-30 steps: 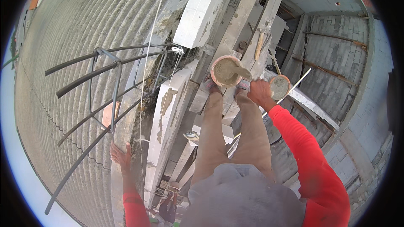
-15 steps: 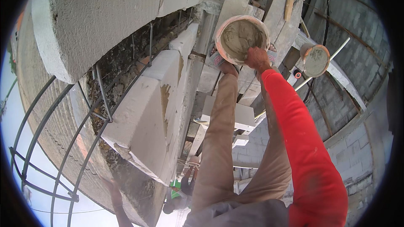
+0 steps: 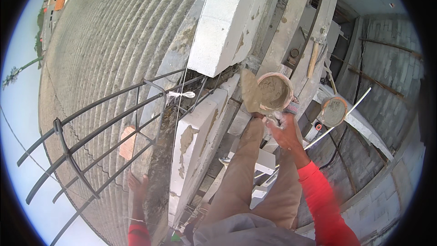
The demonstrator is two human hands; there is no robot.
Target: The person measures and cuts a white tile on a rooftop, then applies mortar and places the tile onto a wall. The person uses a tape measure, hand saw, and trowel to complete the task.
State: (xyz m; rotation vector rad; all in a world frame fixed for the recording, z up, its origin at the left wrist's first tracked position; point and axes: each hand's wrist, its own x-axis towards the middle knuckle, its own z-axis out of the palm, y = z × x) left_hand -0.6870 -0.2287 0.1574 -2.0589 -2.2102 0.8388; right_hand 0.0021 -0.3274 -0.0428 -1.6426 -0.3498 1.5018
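My right hand is closed round the handle of a trowel, just on the near side of a round bucket of wet grey mortar. Mortar coats the trowel blade, which is raised beside the bucket's left rim. At the lower left, my left hand lies with fingers extended against the edge of the wall by the roof, holding nothing. White blocks with mortar smears stand between my hands. A taut string runs along them.
A steel rebar cage juts across the left side, over a corrugated roof. A piece of orange brick lies near my left hand. To the right are a second mortar bucket, a white pipe and wooden planks.
My right hand has come up out of the bucket, and the mortar-covered trowel now shows. The view has swung, bringing in more roof and rebar. My left hand now rests farther into view.
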